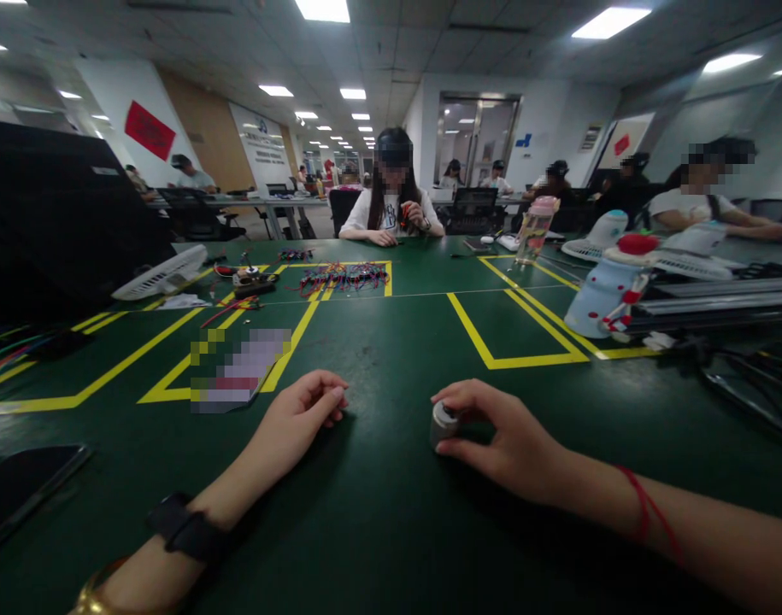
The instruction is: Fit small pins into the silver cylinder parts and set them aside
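My right hand grips a small silver metal cylinder at the right of centre. The thumb is at its lower side and the fingers are over its top, where a small dark part shows. The cylinder stands roughly upright at the table surface. My left hand rests on the green table to the left, apart from the cylinder. Its fingers are curled in with the thumb against them, and nothing shows in them. A blurred-out pale packet or sheet lies just beyond the left hand.
Yellow tape marks out areas. A pile of coloured wires lies farther off, before a person seated opposite. On the right are a blue bottle, a clear bottle and black cables. A dark flat device lies left.
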Available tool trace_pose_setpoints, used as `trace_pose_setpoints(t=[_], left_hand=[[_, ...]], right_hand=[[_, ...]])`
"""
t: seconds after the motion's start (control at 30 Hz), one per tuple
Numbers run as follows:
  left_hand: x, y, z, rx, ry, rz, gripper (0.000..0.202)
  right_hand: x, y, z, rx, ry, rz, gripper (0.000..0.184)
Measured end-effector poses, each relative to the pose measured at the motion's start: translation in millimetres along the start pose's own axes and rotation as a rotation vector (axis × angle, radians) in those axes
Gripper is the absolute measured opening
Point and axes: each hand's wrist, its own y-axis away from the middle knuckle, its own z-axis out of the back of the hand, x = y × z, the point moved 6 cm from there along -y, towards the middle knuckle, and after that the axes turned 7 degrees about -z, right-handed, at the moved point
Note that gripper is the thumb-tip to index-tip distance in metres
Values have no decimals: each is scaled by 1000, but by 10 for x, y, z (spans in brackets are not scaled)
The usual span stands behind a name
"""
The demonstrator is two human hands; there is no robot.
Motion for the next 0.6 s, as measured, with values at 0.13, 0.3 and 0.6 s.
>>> trace_pose_setpoints(t=[0.13,0.3,0.6], left_hand=[[-10,-3,5,6,-14,5,18],[-203,16,-74,55,-104,-19,20],[-839,183,-720,248,-122,-283,24]], right_hand=[[-15,-32,-150,-14,19,6,39],[-146,-36,-188,-11,-6,-100,48],[-205,-49,-271,-38,-82,-163,54]])
